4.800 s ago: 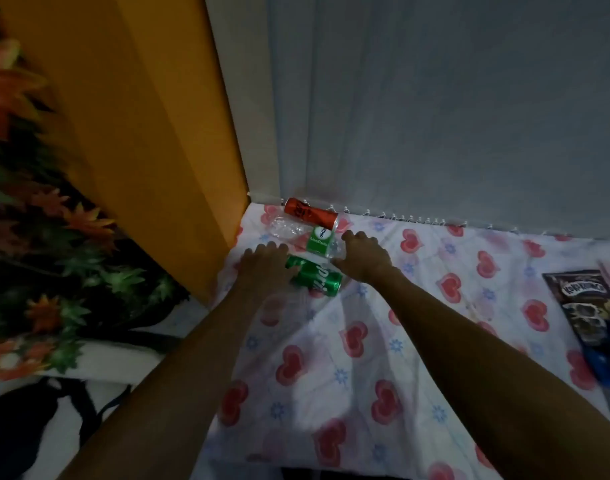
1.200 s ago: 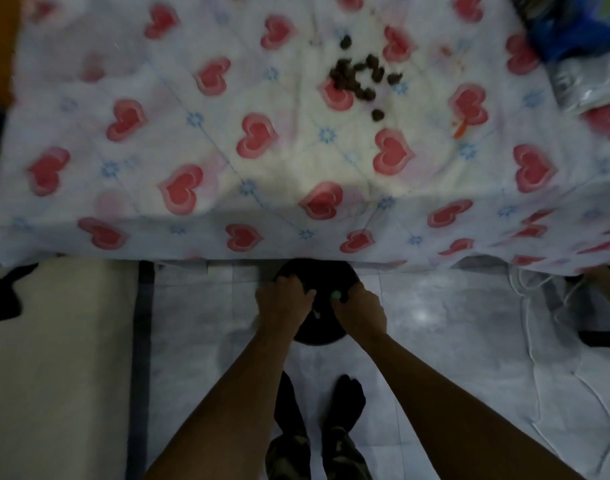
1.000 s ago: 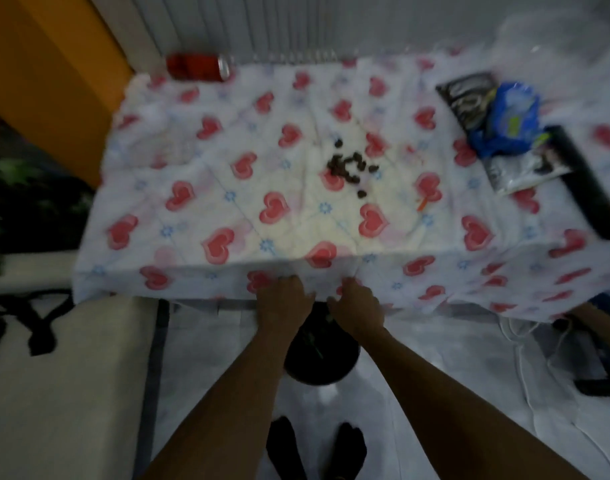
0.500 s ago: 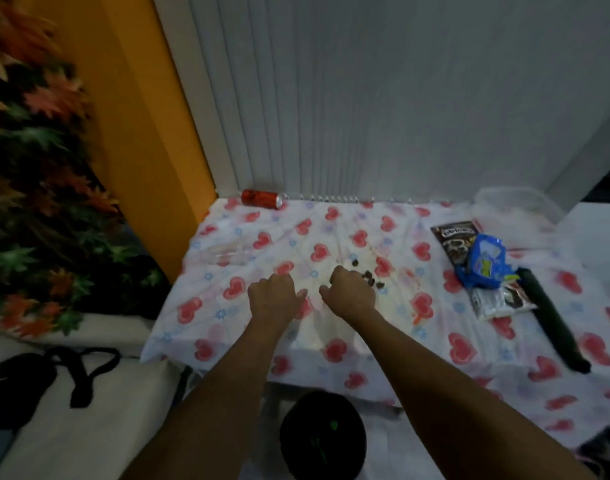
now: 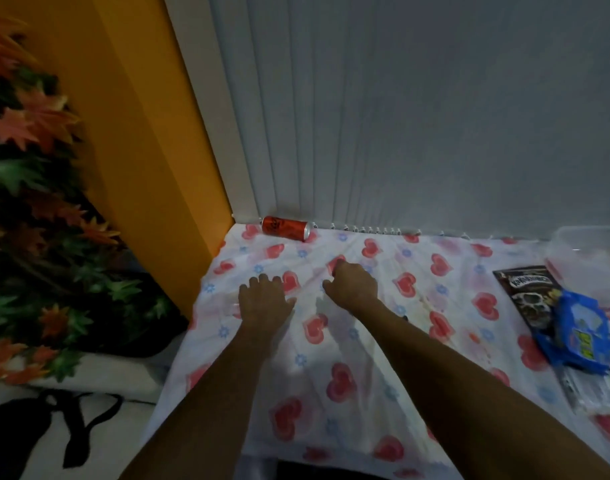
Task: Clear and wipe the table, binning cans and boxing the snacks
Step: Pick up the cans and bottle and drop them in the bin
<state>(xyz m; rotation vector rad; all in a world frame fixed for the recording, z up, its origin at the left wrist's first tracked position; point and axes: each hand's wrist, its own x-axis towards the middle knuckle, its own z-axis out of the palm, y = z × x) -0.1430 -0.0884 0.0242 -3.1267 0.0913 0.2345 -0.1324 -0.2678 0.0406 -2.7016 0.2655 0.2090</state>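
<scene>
Can (image 5: pixel 285 228): lying sideways at the tabletop's (image 5: pixel 307 362) far left, against the blinds (image 5: pixel 400 133). Left hand (image 5: pixel 265 299), right hand (image 5: pixel 353 285): hovering short of it, each grip holding nothing, left spread, right loosely curled. Advised: one grip wrapping its middle, stopping any roll.

Open tablecloth (image 5: pixel 334 344) reaches the red can (image 5: pixel 285 229) (blinds (image 5: pixel 365 133) just behind); snack packets (image 5: pixel 570 327) crowd the right.

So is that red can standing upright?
No, the red can lies on its side at the back of the table, by the blinds.
</scene>
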